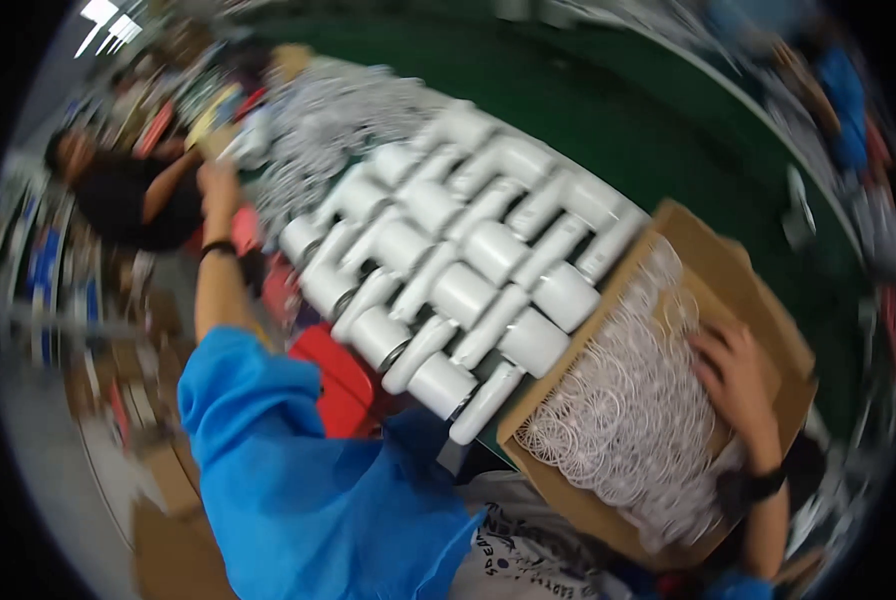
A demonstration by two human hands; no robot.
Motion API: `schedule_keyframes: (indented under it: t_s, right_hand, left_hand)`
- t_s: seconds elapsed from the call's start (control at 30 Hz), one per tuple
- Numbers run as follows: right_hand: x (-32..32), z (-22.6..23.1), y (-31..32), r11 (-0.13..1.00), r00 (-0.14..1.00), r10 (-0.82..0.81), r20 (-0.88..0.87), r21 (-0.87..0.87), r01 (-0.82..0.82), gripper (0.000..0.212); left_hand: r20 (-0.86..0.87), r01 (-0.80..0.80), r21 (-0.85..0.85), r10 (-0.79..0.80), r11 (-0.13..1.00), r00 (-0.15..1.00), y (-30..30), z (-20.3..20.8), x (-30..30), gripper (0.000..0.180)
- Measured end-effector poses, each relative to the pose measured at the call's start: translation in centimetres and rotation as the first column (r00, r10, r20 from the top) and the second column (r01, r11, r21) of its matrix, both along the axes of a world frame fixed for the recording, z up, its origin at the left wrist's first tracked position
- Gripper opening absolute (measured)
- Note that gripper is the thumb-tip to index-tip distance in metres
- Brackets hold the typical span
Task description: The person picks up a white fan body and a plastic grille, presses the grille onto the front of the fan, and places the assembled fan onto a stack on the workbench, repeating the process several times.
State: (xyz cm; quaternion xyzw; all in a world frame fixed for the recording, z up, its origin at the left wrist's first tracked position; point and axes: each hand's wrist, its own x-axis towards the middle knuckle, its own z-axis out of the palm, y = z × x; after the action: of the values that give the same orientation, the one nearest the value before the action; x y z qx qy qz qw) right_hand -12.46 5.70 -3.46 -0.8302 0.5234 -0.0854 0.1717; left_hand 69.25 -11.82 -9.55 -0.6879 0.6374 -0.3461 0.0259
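Head view: right hand (736, 380), fingers half spread, is held over white rings (613, 410); contact unclear. Left hand (218, 183) is blurred; grip can't be told.

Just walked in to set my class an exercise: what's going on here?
The person in the blue top has the right hand in a cardboard box of round white wire grilles, its grip unclear. The left hand is stretched out near a co-worker in dark clothing, too blurred to tell what it holds. Between the hands, white hairdryer-shaped housings lie in close rows.
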Motion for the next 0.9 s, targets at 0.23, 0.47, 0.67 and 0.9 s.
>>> schedule_keyframes:
  t_s: [0.23,0.47,0.67,0.9]
  right_hand:
    - [-0.1,-0.5,-1.5,0.993,0.979,-0.097,0.181,0.091,0.081,0.030]
    - [0.8,-1.4,0.1,0.960,0.941,-0.281,0.186,0.049,0.277,0.041]
    - [1.6,-3.5,-2.5,0.911,0.906,-0.383,0.182,0.235,0.338,0.042]
    - [2.5,-1.5,-2.2,0.991,0.950,-0.130,0.285,0.074,0.113,0.040]
  left_hand:
    - [-0.157,0.063,0.173,-0.036,0.983,0.987,-3.1,1.1,3.4,0.054]
    - [-0.076,0.046,0.083,-0.039,0.996,0.996,-3.5,0.7,0.3,0.057]
    - [-0.154,-0.026,0.437,0.103,0.899,0.983,-3.2,1.7,6.7,0.074]
    - [-0.611,-0.082,-0.446,-0.236,0.891,0.756,1.4,5.2,-1.6,0.059]
